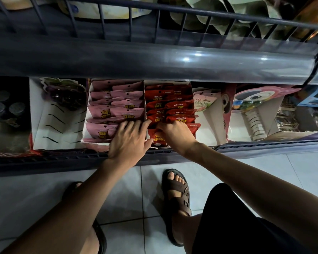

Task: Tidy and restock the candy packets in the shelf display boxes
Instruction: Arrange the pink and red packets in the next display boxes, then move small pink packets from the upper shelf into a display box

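Observation:
Two display boxes stand side by side on the low shelf. The left box (85,125) holds several pink candy packets (116,105). The right box (189,85) holds several red candy packets (170,105). My left hand (130,142) lies spread across the divider between the boxes, fingers straight on the front pink packets. My right hand (176,134) reaches into the red box with its fingers curled on the front red packet (157,139).
A near-empty white box (50,129) with a grape picture stands to the left, and dark cans (6,109) further left. To the right are a box with a few pale packets (203,102) and a cartoon-faced display (253,99). A grey shelf rail (154,61) overhangs. My sandalled feet stand on tiled floor.

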Demonstrator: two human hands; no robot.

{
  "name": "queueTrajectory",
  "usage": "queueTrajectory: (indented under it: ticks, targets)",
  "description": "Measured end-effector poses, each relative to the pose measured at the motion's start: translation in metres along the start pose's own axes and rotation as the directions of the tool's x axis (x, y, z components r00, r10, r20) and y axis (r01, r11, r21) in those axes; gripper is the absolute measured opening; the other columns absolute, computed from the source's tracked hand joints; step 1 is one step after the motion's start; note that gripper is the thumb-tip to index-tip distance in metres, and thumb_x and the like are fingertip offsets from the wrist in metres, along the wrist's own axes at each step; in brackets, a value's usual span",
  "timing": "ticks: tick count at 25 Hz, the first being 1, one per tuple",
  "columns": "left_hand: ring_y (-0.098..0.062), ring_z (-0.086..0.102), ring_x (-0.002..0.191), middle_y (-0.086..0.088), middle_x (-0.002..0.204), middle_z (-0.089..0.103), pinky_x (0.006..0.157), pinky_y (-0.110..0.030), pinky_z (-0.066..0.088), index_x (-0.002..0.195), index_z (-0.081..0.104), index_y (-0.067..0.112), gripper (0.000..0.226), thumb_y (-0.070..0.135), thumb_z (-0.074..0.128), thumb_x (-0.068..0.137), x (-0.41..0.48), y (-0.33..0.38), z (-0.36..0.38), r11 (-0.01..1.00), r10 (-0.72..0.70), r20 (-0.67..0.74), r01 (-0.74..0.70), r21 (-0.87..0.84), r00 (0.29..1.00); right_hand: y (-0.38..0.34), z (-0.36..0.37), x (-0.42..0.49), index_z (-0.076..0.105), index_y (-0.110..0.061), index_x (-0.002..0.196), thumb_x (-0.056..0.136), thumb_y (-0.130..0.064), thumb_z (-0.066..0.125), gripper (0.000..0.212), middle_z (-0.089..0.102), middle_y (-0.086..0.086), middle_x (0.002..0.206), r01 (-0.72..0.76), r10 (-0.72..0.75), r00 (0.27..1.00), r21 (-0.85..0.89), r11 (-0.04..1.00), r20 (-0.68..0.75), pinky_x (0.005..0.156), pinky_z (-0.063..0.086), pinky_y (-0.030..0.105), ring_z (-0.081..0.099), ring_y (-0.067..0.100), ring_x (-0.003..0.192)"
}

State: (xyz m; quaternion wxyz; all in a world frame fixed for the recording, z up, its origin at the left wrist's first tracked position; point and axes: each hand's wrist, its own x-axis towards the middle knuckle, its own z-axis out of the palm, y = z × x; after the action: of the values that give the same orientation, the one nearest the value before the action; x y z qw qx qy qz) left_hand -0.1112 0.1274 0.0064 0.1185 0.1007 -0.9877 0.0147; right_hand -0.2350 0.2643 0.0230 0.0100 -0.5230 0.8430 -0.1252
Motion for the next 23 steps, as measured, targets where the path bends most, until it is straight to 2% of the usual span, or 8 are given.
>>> queueTrajectory:
  ticks: [5, 11, 13, 16, 19, 21, 23]
  targets:
    - [-0.026, 0.058, 0.095, -0.008, 0.105, 0.062, 0.092, -0.042, 0.043, 0.136, 0.044, 0.012, 0.055, 0.046, 0.049, 0.093, -0.001, 0.000, 0.001, 1.000, 0.016, -0.023, -0.017, -0.016, 1.000, -0.001, 0.000, -0.006, 0.062, -0.020, 0.117, 0.095, -0.030, 0.057, 0.024, 0.072, 0.003, 0.099, 0.020, -0.016, 0.998, 0.063, 0.998, -0.063, 0.067, 0.056, 0.039, 0.070, 0.024, 0.084]
    - [-0.026, 0.058, 0.097, -0.008, 0.108, 0.062, 0.091, -0.041, 0.043, 0.134, 0.043, 0.012, 0.060, 0.046, 0.056, 0.087, 0.002, -0.001, -0.002, 0.999, 0.035, 0.038, -0.035, 0.004, 0.999, -0.008, -0.030, -0.006, 0.065, -0.014, 0.108, 0.089, -0.015, 0.066, 0.019, 0.071, 0.001, 0.105, 0.037, -0.013, 0.994, 0.215, 0.976, -0.110, 0.076, 0.057, 0.026, 0.068, 0.013, 0.091]
    - [-0.026, 0.056, 0.104, -0.009, 0.116, 0.059, 0.095, -0.041, 0.043, 0.140, 0.039, 0.012, 0.066, 0.042, 0.061, 0.085, 0.002, 0.001, -0.009, 0.999, 0.038, 0.107, -0.038, -0.008, 0.994, -0.007, -0.050, -0.009, 0.068, -0.012, 0.105, 0.089, -0.010, 0.066, 0.017, 0.071, 0.003, 0.104, -0.045, 0.063, 0.997, 0.275, 0.960, -0.055, 0.080, 0.057, 0.026, 0.066, 0.010, 0.090]
    - [-0.027, 0.048, 0.120, -0.011, 0.133, 0.048, 0.105, -0.039, 0.039, 0.144, 0.033, 0.012, 0.067, 0.032, 0.062, 0.087, 0.006, 0.006, -0.036, 0.999, 0.044, 0.186, -0.039, -0.032, 0.981, -0.006, -0.092, -0.022, 0.068, -0.012, 0.104, 0.089, -0.007, 0.064, 0.016, 0.068, 0.003, 0.110, -0.175, 0.137, 0.982, 0.351, 0.920, 0.131, 0.083, 0.052, 0.020, 0.062, 0.010, 0.096]
    - [-0.024, 0.039, 0.130, -0.007, 0.141, 0.040, 0.111, -0.038, 0.033, 0.143, 0.034, 0.017, 0.059, 0.034, 0.056, 0.092, 0.015, 0.018, -0.086, 0.996, 0.047, 0.245, -0.026, -0.090, 0.968, -0.006, -0.141, -0.041, 0.067, -0.018, 0.103, 0.090, -0.011, 0.064, 0.015, 0.064, -0.005, 0.107, -0.226, 0.136, 0.948, 0.307, 0.924, 0.289, 0.083, 0.049, 0.018, 0.058, 0.006, 0.094]
    - [-0.021, 0.042, 0.128, -0.002, 0.139, 0.044, 0.108, -0.039, 0.037, 0.138, 0.041, 0.022, 0.050, 0.035, 0.056, 0.092, 0.020, 0.026, -0.125, 0.976, 0.016, 0.336, 0.058, -0.208, 0.942, -0.011, -0.173, -0.052, 0.067, -0.019, 0.105, 0.089, -0.012, 0.065, 0.017, 0.062, -0.009, 0.102, -0.198, 0.121, 0.949, 0.255, 0.946, 0.291, 0.081, 0.049, 0.018, 0.057, 0.003, 0.088]
    - [-0.017, 0.053, 0.115, 0.003, 0.128, 0.056, 0.098, -0.040, 0.045, 0.124, 0.053, 0.027, 0.035, 0.032, 0.062, 0.090, 0.020, 0.032, -0.163, 0.940, 0.015, 0.376, 0.115, -0.321, 0.927, -0.018, -0.205, -0.063, 0.069, -0.017, 0.107, 0.088, -0.010, 0.066, 0.020, 0.063, -0.010, 0.097, -0.174, 0.127, 0.967, 0.207, 0.963, 0.221, 0.070, 0.043, 0.007, 0.055, -0.004, 0.078]
